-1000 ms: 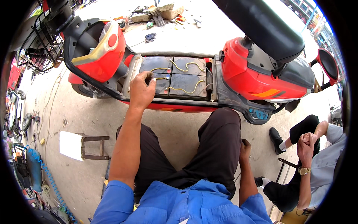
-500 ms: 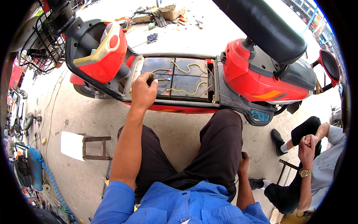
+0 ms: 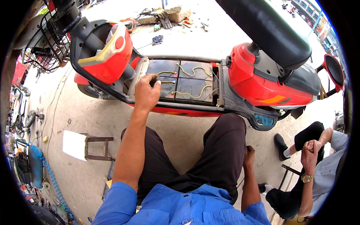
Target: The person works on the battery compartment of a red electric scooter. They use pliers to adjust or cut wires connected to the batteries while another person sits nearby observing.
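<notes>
Only the viewpoint has shifted slightly; the left hand (image 3: 147, 93) stays curled over wired batteries (image 3: 187, 85) in the red scooter (image 3: 245, 69), any pinch hidden. Wiring work, seemingly, calling next for precision. Right hand (image 3: 249, 156): fingers I can't make out.

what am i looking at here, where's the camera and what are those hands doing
There's no machine doing the work, just a person's bare hands. The wide, bent view comes from a camera on their head, looking down past their blue shirt. Ahead stands a red scooter with its floor bay open, showing four dark blocks, probably batteries, with yellow wires across them. The left hand is at the bay's left end, fingers curled; whether it pinches anything I can't tell. The right hand is down beside the right leg, its grip hidden.
</notes>
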### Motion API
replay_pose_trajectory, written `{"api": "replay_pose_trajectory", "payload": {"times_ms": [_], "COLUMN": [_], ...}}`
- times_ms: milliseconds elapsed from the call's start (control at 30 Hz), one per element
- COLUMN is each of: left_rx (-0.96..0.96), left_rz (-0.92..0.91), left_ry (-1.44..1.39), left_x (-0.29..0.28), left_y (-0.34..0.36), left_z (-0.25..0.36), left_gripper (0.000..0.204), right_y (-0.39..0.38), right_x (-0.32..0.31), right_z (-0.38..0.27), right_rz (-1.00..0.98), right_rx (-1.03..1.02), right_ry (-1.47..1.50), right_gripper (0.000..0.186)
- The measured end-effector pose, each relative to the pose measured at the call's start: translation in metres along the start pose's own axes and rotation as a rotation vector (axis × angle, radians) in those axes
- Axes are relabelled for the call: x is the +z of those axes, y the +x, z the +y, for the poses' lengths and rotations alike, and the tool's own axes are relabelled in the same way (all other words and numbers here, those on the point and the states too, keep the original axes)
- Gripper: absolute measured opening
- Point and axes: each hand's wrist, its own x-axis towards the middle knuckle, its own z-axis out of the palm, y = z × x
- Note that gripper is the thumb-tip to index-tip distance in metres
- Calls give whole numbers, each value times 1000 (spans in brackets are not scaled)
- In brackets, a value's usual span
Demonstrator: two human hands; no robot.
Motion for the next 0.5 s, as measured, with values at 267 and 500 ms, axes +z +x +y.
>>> {"api": "replay_pose_trajectory", "payload": {"times_ms": [267, 500], "left_rx": [-161, -364], "left_rz": [86, -100], "left_ry": [-79, -134], "left_x": [-21, 0], "left_y": [21, 56], "left_z": [-27, -56], "left_gripper": [21, 19], "right_y": [14, 16], "right_x": [8, 9], "right_z": [8, 5], "right_rz": [-34, -50], "right_rx": [24, 13], "right_ry": [-68, -97], "right_gripper": [24, 23]}}
